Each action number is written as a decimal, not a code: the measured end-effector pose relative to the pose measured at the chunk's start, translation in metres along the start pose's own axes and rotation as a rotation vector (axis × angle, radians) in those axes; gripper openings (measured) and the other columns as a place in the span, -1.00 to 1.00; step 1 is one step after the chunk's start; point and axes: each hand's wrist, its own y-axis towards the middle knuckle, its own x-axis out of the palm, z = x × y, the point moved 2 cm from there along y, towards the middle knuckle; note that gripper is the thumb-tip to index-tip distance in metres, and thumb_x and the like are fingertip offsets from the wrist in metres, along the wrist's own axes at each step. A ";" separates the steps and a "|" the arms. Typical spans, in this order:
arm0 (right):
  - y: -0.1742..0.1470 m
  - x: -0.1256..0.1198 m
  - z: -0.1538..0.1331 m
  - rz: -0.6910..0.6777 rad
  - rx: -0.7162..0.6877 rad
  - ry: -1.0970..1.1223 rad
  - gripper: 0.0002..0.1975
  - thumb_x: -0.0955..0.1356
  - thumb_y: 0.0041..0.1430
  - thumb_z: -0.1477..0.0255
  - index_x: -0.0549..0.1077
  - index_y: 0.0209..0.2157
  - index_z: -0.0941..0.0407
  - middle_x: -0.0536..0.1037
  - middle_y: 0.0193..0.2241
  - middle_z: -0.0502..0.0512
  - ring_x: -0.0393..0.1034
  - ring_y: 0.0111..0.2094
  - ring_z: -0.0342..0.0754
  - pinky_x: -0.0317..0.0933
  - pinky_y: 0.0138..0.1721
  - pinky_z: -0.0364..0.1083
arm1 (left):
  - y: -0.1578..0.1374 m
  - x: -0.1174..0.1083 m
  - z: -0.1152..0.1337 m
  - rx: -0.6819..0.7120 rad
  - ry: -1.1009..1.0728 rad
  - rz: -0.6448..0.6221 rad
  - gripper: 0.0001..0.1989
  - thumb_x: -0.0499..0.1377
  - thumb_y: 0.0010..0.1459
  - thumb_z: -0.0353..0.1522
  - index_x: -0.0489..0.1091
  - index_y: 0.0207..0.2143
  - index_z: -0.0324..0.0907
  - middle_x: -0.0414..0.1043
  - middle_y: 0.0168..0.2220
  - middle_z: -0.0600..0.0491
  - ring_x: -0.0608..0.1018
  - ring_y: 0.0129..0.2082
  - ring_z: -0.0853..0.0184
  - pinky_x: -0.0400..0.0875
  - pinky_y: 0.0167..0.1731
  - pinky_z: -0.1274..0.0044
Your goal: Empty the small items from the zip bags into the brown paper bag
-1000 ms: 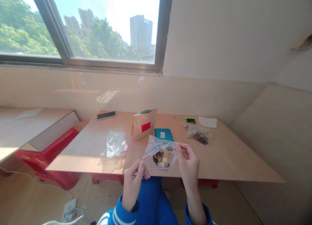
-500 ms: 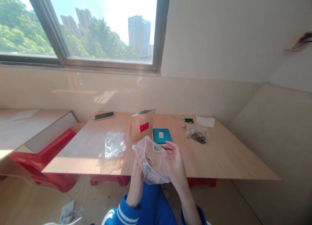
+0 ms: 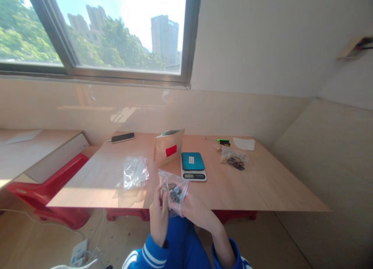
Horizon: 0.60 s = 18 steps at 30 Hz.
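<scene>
Just above my lap, at the table's front edge, a clear zip bag [image 3: 172,180] with a red seal line hangs tilted, dark items showing inside. My left hand [image 3: 159,216] is closed on the bag's left side, thumb toward me. My right hand [image 3: 196,207] reaches into the bag's mouth from the right; its fingers are hidden among the plastic and contents, so their grip does not show. Right behind the bag stands a kitchen scale [image 3: 192,161] with a teal plate and a small display. A brown paper pouch [image 3: 159,150] with a red label stands upright to its left.
Flat clear bags [image 3: 135,173] lie to the left on the wooden table [image 3: 262,191]. A phone [image 3: 122,137] is at the back left. Toward the right are another filled bag [image 3: 233,158], screwdrivers [image 3: 223,142] and white paper [image 3: 244,144]. A red chair [image 3: 58,179] is at left.
My right hand has gone from beside the bag, holding a small dark piece, into its mouth. The bag has tipped and shifted slightly left, uncovering the scale's display.
</scene>
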 end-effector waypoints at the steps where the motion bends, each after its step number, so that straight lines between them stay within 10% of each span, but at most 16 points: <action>1: 0.002 0.003 0.005 -0.006 0.027 0.070 -0.59 0.41 0.09 0.33 0.42 0.01 0.04 0.53 -0.08 0.10 0.40 0.00 0.06 0.27 0.07 0.06 | 0.001 -0.002 -0.001 -0.020 0.016 0.013 -0.63 0.09 0.15 -0.11 0.39 -0.08 -0.11 0.53 -0.13 -0.03 0.51 -0.06 0.14 0.33 -0.03 0.39; 18: 0.043 -0.026 0.034 0.402 0.062 0.545 -0.58 0.46 -0.02 0.26 0.41 -0.12 0.11 0.56 -0.12 0.15 0.49 -0.12 0.03 0.37 -0.06 0.06 | 0.012 0.012 -0.018 -0.476 -0.606 0.105 -0.50 0.09 0.17 -0.10 0.35 0.08 -0.15 0.56 -0.18 -0.04 0.60 -0.29 0.32 0.51 -0.29 0.51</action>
